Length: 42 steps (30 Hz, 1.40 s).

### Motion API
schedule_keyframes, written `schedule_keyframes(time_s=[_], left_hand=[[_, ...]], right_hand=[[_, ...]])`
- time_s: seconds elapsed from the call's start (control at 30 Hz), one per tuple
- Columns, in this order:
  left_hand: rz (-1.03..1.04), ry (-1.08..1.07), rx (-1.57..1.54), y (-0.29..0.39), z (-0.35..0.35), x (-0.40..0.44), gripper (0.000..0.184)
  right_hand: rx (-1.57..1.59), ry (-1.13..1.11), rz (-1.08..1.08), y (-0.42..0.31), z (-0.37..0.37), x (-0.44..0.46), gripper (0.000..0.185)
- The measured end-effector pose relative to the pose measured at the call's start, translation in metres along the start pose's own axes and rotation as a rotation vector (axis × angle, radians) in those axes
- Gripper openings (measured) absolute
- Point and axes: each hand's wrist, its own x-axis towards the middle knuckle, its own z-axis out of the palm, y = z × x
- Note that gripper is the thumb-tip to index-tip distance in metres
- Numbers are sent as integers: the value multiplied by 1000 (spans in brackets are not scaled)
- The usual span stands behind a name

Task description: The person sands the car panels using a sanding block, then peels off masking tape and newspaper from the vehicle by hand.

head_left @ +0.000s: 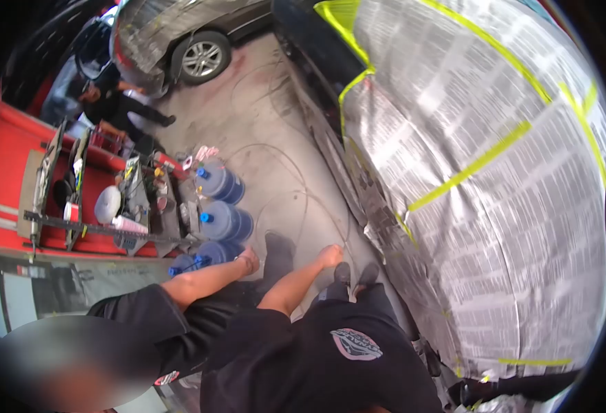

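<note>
My left hand (pixel 330 256) hangs in front of me over the floor, its fingers curled closed, with nothing seen in it. Below it are my two dark shoes (pixel 354 274). My right hand is not in view. To my right stands a car covered in silvery printed masking sheet (pixel 468 227), held with yellow-green tape (pixel 471 166). Neither its sheet nor its tape is touched by my left hand.
Beside me on the left is another person, whose hand (pixel 249 260) is near several blue water jugs (pixel 226 220). A cluttered tool rack (pixel 103 230) stands against the red wall. Farther off are another person (pixel 114 103) and a car with a silver wheel (pixel 203 58). A hose (pixel 306 193) loops over the floor.
</note>
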Motion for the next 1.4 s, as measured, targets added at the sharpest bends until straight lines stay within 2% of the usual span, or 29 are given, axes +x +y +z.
schedule_keyframes(time_s=[0.07, 0.13, 0.23, 0.33, 0.4, 0.5, 0.6, 0.7, 0.73, 0.83, 0.93, 1.03, 1.13, 1.23, 1.33, 1.4], left_hand=[[-320, -48, 23, 0, -24, 8, 27], [-245, 162, -209, -33, -19, 2, 26], [-283, 282, -226, -20, -54, -28, 29], [-438, 126, -199, -36, -77, -62, 31], [-494, 248, -232, -40, -95, -87, 31], [-515, 484, -164, -99, -94, -101, 29], [-617, 214, -285, -142, -136, -104, 30], [-650, 314, -198, -193, -175, -90, 31], [-728, 368, -135, -213, -196, -85, 31], [-687, 244, -462, -285, -272, -78, 30], [-611, 336, -324, -342, -348, -72, 31], [-803, 434, -570, -345, -442, -46, 31], [-720, 391, -303, -394, -484, 2, 31], [-676, 368, -416, -410, -523, 73, 30], [-625, 238, -443, -403, -572, 147, 29], [-503, 220, -264, -432, -583, 191, 29]], right_hand=[[-30, -42, -16, -13, -10, 30, 20], [-38, -83, -11, -32, -21, 60, 20], [-36, -120, -10, -71, -29, 94, 20], [-50, -164, -18, -115, -25, 117, 20], [-67, -202, -30, -148, -9, 131, 21], [-122, -260, -49, -193, 23, 149, 21], [-187, -304, -62, -242, 66, 167, 21], [-234, -310, -63, -292, 117, 189, 22], [-251, -305, -61, -312, 133, 195, 22], [-270, -283, -47, -372, 174, 210, 22], [-251, -259, -50, -441, 204, 224, 23], [-221, -239, -51, -504, 229, 240, 23], [-235, -241, -53, -562, 248, 262, 24], [-271, -263, -51, -617, 270, 296, 24], [-318, -289, -49, -668, 286, 344, 25], [-345, -312, -56, -711, 294, 385, 25]])
